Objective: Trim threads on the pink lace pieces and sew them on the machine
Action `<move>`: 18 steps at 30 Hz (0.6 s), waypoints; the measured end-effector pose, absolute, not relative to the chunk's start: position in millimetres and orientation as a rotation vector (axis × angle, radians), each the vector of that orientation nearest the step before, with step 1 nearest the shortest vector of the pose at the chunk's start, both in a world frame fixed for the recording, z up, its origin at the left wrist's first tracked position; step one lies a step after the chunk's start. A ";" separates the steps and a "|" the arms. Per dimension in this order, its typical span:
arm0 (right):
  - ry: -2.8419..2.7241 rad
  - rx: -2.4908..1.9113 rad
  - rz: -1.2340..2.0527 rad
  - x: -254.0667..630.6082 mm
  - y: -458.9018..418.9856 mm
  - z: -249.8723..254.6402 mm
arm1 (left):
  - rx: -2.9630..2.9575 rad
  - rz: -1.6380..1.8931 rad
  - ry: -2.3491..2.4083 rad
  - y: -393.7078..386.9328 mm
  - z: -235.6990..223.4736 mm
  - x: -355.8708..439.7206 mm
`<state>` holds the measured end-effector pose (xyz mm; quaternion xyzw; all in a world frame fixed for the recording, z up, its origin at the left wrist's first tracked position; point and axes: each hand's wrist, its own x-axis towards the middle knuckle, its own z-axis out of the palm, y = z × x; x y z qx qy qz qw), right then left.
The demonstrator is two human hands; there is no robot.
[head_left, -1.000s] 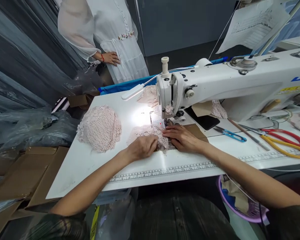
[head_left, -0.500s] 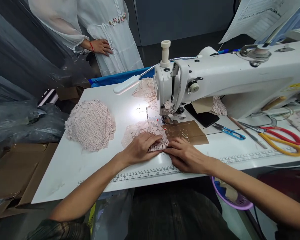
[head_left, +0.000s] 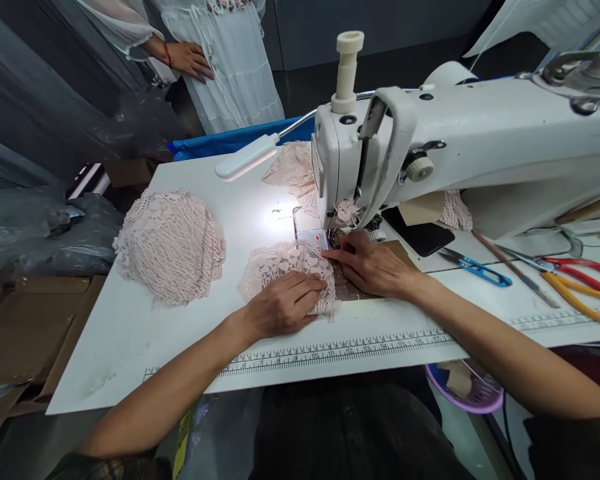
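Observation:
A pink lace piece (head_left: 280, 263) lies on the white table (head_left: 145, 333) just left of the needle of the white sewing machine (head_left: 455, 143). My left hand (head_left: 283, 307) lies flat on the near part of the lace, fingers together and stretched out. My right hand (head_left: 367, 263) rests fingers-out on the lace's right edge and on a brown card, with its fingertips close under the presser foot (head_left: 336, 235).
A stack of pink lace pieces (head_left: 170, 243) sits at the table's left, more lace (head_left: 295, 170) behind the machine head. Blue snips (head_left: 475, 267), red and yellow scissors (head_left: 580, 283) and a phone (head_left: 423, 237) lie right. Another person in white (head_left: 220, 47) stands beyond. Cardboard boxes (head_left: 30, 327) are left.
Both hands pushed the lace forward toward the needle. My right hand moved from the table's near edge up to the presser foot. The view dipped closer to the machine.

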<state>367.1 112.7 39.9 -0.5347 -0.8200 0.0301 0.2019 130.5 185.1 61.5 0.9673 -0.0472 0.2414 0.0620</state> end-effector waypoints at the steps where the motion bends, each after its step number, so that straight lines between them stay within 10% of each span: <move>1: -2.264 -1.476 0.089 368.0 111.2 40.0 | 2.924 0.736 -0.138 185.9 60.8 130.6; 18: -2.173 -1.398 0.237 369.6 100.3 40.8 | 2.915 0.835 -0.203 187.9 64.5 130.2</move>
